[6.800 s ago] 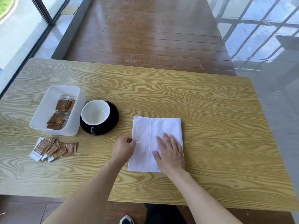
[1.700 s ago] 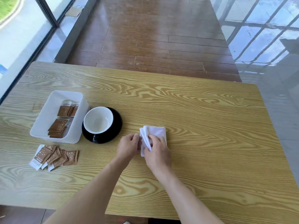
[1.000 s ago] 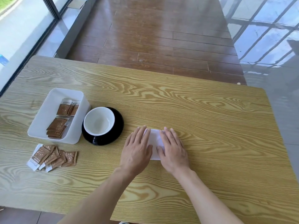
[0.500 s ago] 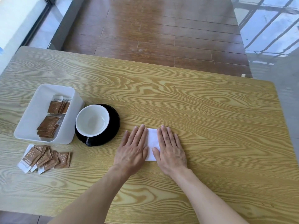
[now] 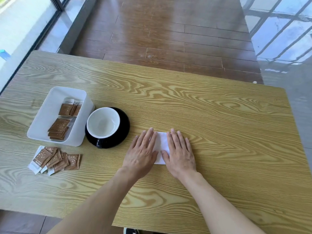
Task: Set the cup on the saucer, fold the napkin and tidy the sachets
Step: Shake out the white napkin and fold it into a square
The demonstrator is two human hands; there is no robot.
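Observation:
A white cup [image 5: 103,122] stands on a black saucer [image 5: 124,130] left of centre on the wooden table [image 5: 219,125]. To its right lies a small folded white napkin [image 5: 161,144], only a strip showing between my hands. My left hand [image 5: 141,153] and my right hand [image 5: 180,152] press flat on it, fingers stretched out, holding nothing. Several brown sachets [image 5: 54,159] lie fanned loose at the front left. More brown sachets [image 5: 65,120] lie inside the white box [image 5: 50,105] beside the saucer.
The white box touches or nearly touches the saucer's left side. A glass wall runs along the left, wooden floor lies beyond the far table edge, and a shoe tip [image 5: 130,231] shows under the near edge.
The napkin went from a broad sheet to a small folded packet. My hands moved from pinching it to lying flat on it, and have stayed there for the last second.

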